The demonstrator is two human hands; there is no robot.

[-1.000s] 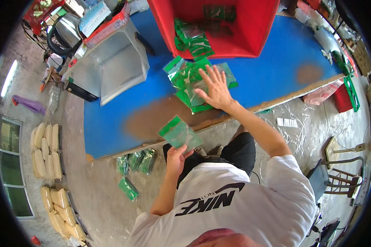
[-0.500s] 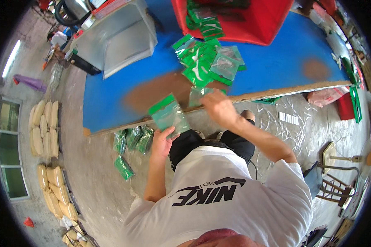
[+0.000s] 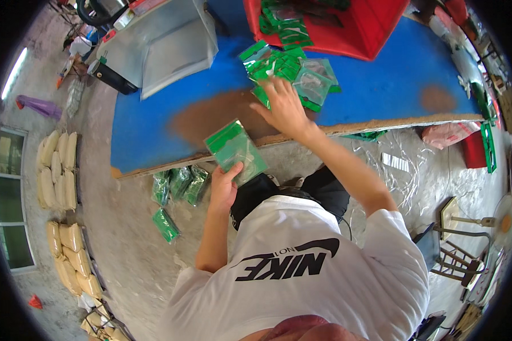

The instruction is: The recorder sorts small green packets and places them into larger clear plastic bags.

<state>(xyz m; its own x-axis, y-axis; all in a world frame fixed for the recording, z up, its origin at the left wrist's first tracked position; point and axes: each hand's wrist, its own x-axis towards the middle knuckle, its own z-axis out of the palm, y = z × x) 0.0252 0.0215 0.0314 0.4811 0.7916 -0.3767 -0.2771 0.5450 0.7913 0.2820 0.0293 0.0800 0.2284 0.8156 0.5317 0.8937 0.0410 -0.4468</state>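
My left hand (image 3: 226, 184) is closed on flat clear plastic packets with a green top band (image 3: 233, 149), just off the near edge of the table; its thumb presses on their lower part. I cannot make out how many are stacked there. My right hand (image 3: 287, 111) lies over the near side of a loose pile of green-and-clear packets (image 3: 276, 61), its fingers spread and stretched toward them. Nothing shows in its grip, though the palm side is hidden. Beside these fingers, on the right, lie clearer packets (image 3: 316, 82).
A tipped red bin (image 3: 358, 34) with more packets stands at the back of the blue table (image 3: 381, 85). A translucent box (image 3: 173, 57) and a black cylinder (image 3: 112, 77) are at the left. Bundled green packets (image 3: 166, 226) and white strips (image 3: 395, 162) lie on the floor.
My right hand has moved forward from the table edge to the pile, and the clear packet it held no longer shows in it. My left hand keeps its packets nearly in place.
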